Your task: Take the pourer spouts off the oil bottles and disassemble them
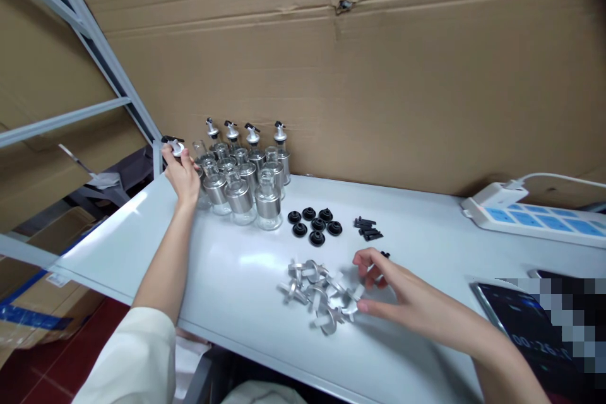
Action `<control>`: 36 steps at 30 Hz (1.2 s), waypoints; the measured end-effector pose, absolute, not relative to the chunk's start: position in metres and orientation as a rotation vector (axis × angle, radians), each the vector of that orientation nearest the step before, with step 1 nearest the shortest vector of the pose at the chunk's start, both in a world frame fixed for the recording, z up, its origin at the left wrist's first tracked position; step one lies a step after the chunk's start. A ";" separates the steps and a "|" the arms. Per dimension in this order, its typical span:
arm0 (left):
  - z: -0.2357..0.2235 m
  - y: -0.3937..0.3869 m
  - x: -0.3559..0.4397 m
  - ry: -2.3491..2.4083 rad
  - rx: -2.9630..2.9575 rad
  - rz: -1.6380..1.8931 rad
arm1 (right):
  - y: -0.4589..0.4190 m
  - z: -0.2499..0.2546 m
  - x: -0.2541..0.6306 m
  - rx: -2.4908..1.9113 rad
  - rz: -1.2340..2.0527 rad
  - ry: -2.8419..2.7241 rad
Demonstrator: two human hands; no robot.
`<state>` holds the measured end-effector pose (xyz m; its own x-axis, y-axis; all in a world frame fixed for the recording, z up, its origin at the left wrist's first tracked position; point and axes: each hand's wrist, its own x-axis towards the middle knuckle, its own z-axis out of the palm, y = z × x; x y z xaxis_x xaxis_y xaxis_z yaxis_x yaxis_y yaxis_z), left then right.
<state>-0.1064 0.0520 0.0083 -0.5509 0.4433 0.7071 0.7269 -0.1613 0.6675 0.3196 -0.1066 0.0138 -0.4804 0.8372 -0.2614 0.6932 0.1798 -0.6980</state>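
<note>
My left hand is closed around a pour spout with a silver body and a black lever, at the left end of the bottle group. Whether a bottle sits beneath that spout is hidden by the hand. Several glass bottles with steel bands stand beside it; some at the back carry fitted pour spouts. My right hand has its fingers curled but apart, at the right edge of a pile of silver spout bodies. Its thumb is close to one piece; contact is unclear.
Several black rubber stoppers lie in a cluster at mid-table, with small black levers to their right. A power strip and a phone occupy the right side. Cardboard stands behind; a metal frame rises at left.
</note>
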 end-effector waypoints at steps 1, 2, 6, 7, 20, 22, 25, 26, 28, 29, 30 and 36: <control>0.009 0.052 -0.106 -1.863 -1.340 -1.782 | -0.106 0.013 0.320 -1.491 1.196 -2.268; 0.009 0.052 -0.105 -1.860 -1.335 -1.776 | -0.106 0.012 0.320 -1.490 1.208 -2.269; 0.009 0.049 -0.107 -1.767 -1.315 -1.713 | -0.105 0.010 0.321 -1.486 1.255 -2.262; 0.010 0.048 -0.108 -1.708 -1.304 -1.717 | -0.105 0.009 0.321 -1.486 1.258 -2.256; 0.039 -0.045 0.043 -1.166 -2.262 -2.337 | -0.102 0.013 0.315 -1.453 1.339 -2.229; 0.034 -0.069 0.074 -1.178 -2.817 -2.222 | -0.102 0.015 0.315 -1.445 1.339 -2.171; 0.024 -0.091 0.099 -1.282 -3.341 -2.015 | -0.100 0.016 0.315 -1.450 1.323 -2.131; 0.021 -0.094 0.103 -1.335 -3.463 -1.932 | -0.100 0.016 0.316 -1.448 1.321 -2.138; 0.015 -0.097 0.105 -1.429 -3.611 -1.743 | -0.100 0.016 0.316 -1.437 1.317 -2.169; 0.012 -0.097 0.104 -1.470 -3.645 -1.663 | -0.100 0.016 0.315 -1.427 1.311 -2.188; 0.009 -0.097 0.103 -1.508 -3.652 -1.621 | -0.101 0.016 0.314 -1.415 1.307 -2.203; 0.000 -0.092 0.098 -1.721 -3.466 -1.524 | -0.103 0.010 0.306 -1.329 1.318 -2.244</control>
